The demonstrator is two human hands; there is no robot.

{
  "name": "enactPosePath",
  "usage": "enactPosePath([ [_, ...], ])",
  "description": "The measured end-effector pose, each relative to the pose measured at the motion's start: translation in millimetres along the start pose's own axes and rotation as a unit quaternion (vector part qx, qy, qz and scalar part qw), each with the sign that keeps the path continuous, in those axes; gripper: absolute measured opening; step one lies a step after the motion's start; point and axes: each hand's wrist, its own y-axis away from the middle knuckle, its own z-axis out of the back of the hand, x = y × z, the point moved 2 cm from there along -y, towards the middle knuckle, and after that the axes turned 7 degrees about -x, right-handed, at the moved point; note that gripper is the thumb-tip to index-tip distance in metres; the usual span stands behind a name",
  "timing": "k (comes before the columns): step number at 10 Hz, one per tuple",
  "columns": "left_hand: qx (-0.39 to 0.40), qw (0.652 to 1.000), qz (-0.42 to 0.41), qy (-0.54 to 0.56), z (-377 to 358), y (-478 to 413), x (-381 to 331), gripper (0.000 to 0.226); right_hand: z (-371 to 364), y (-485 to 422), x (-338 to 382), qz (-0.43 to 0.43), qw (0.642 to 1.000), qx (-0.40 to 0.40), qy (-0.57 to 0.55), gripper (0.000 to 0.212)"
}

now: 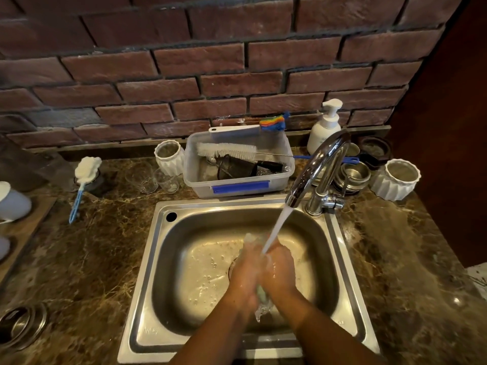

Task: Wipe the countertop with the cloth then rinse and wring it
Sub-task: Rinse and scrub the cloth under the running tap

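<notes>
**Entry:** cloth point(261, 293), pale green, wet. Located low over the basin of the sink point(147, 280), sandwiched between left hand point(246, 270) and right hand point(279, 272). Showed only as a narrow strip at the wrists and a blurred tuft beyond the fingertips.

**Hands:** pressed palm to palm, both closed about the cloth. Fingers probably folded over it, though blurred by motion and spray. Held directly beneath the water stream point(279, 225) from the faucet point(316, 164), evidently so that the flow struck the fabric and ran through it. Kept inside the basin walls, presumably to confine splashes. Dripped water from the lower end of the cloth into the basin.

**Stage, by judgement:** wiping apparently finished, rinsing in hand, wringing not yet done. Called next for a twisting squeeze, clear of the stream or with the tap off.

**Surroundings:**
- Marbled brown countertop point(92, 259) on all sides of the sink.
- Behind the rim, a clear plastic tub point(237, 189) with a white bottle brush point(226, 150) laid across it.
- Beside the faucet, a white soap dispenser point(325, 127) against the brick wall point(184, 61).
- Left of the tub, a ribbed white cup point(170, 156) and two drinking glasses point(143, 177), set well apart from the splash zone.
</notes>
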Motion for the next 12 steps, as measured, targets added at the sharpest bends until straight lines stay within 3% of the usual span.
enactPosePath([
  [1, 0.018, 1.000, -0.010, -0.002, 4, 3, -5, 0.041, 11, -22, -20, -0.131, 0.986, -0.005, -0.103, 0.012],
  [2, 0.028, 0.999, -0.011, 0.012, 7, -4, -15, 0.029, 17, -22, -24, -0.135, 0.988, -0.039, -0.067, 0.020],
  [3, -0.004, 0.998, -0.008, 0.064, 12, -15, -25, 0.026, 23, -8, -18, -0.088, 0.987, -0.056, -0.123, 0.018],
  [4, -0.013, 1.000, -0.010, 0.024, 10, -20, -14, 0.031, 2, 14, 6, -0.054, 0.984, -0.017, -0.172, 0.017],
  [5, 0.008, 1.000, 0.007, 0.007, 5, -17, 3, 0.035, -14, 16, 11, -0.069, 0.986, -0.054, -0.145, 0.029],
  [6, 0.026, 0.999, 0.040, 0.023, 4, -7, 1, 0.046, -10, -11, -13, -0.091, 0.988, 0.019, -0.126, 0.018],
  [7, 0.026, 0.999, 0.030, 0.035, 8, -1, -5, 0.045, -2, -28, -37, -0.160, 0.983, 0.016, -0.088, 0.014],
  [8, 0.012, 0.997, 0.004, 0.078, 14, -8, -14, 0.040, 2, -20, -35, -0.158, 0.983, -0.043, -0.080, 0.019],
  [9, -0.048, 0.995, 0.001, 0.087, 21, -18, -18, 0.034, 7, 3, -19, -0.116, 0.982, -0.004, -0.148, 0.018],
  [10, -0.017, 1.000, -0.005, 0.025, 17, -20, -6, 0.033, -8, 27, 8, -0.018, 0.992, 0.015, -0.121, 0.016],
  [11, 0.037, 0.999, 0.021, 0.023, 7, -10, 5, 0.032, -15, 29, 17, 0.118, 0.890, 0.075, 0.434, 0.032],
  [12, 0.089, 0.987, 0.085, 0.101, 3, 0, 9, 0.044, 1, 4, 0, -0.081, 0.994, -0.009, 0.068, 0.021],
])
